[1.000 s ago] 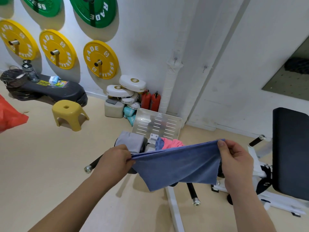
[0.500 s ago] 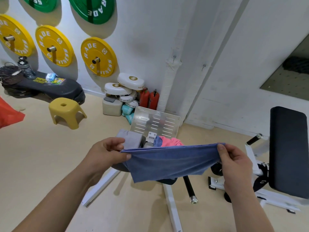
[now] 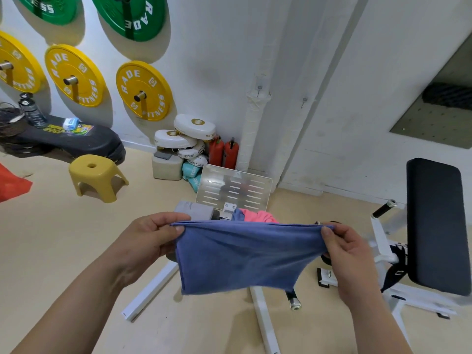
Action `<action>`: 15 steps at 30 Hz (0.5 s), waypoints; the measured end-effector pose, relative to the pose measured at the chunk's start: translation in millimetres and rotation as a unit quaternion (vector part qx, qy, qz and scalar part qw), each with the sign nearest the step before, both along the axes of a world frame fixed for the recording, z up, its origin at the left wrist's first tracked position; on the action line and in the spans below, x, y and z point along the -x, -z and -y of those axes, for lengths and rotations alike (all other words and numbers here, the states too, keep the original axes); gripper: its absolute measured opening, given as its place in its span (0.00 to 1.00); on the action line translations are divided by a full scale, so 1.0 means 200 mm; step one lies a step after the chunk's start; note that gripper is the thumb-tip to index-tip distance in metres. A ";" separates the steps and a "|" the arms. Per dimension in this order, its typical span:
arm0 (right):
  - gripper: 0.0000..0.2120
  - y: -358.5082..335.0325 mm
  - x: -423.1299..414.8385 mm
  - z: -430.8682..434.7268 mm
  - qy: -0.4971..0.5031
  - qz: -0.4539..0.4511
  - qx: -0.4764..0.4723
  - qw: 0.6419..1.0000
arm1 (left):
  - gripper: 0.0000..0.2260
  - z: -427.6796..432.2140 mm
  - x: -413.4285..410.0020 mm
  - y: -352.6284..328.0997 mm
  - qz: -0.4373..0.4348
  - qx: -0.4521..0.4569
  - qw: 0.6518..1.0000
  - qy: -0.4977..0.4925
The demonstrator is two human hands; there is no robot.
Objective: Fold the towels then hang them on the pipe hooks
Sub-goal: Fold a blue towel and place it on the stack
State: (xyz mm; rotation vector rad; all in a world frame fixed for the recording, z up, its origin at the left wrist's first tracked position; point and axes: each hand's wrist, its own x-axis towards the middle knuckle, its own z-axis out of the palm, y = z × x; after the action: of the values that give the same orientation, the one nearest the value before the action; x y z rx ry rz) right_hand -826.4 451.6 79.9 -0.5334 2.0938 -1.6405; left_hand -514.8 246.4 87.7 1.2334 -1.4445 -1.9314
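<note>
A blue towel (image 3: 245, 256) hangs spread in front of me, folded over so its lower edge ends well above the floor. My left hand (image 3: 150, 238) pinches its top left corner and my right hand (image 3: 344, 249) pinches the top right corner, keeping the top edge taut and level. Behind the towel, a grey towel (image 3: 195, 210), a pink towel (image 3: 258, 216) and a bit of another blue cloth lie on the exercise machine. The white wrapped pipe (image 3: 252, 129) runs up the wall corner with a small hook (image 3: 259, 88) on it and a second hook (image 3: 304, 100) to its right.
A metal footplate (image 3: 235, 191) and white machine frame (image 3: 263, 320) stand below the towel, a black padded bench (image 3: 434, 226) at right. A yellow stool (image 3: 95, 176), red extinguishers (image 3: 223, 153) and white pads sit by the wall under mounted weight plates.
Both hands have raised the blue towel a little and stretched its top edge flat; the left hand turned so its fingers now pinch the corner from above.
</note>
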 end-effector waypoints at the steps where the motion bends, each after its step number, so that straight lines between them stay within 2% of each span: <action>1: 0.07 0.01 0.00 0.00 -0.010 0.006 -0.012 1.000 | 0.09 0.00 0.00 0.01 0.023 0.008 1.000 -0.003; 3: 0.08 0.03 0.00 0.00 -0.013 0.014 -0.024 1.000 | 0.10 0.00 0.01 0.04 0.047 0.026 0.998 -0.013; 6: 0.07 0.04 -0.01 0.01 0.022 0.017 -0.028 0.999 | 0.11 0.01 0.04 0.09 0.026 0.036 0.997 -0.056; 10: 0.06 0.03 -0.07 0.02 0.028 0.014 -0.018 0.999 | 0.09 0.01 0.04 0.21 -0.005 -0.035 0.991 -0.130; 15: 0.09 0.02 -0.09 0.01 0.043 0.017 -0.006 0.999 | 0.07 -0.02 0.06 0.18 0.016 -0.078 0.991 -0.112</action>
State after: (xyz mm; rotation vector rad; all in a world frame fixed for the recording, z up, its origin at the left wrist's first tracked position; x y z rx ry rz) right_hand -808.9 448.9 75.3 -0.4150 2.1280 -1.6708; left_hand -527.3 249.5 52.1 1.4347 -1.1329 -1.9062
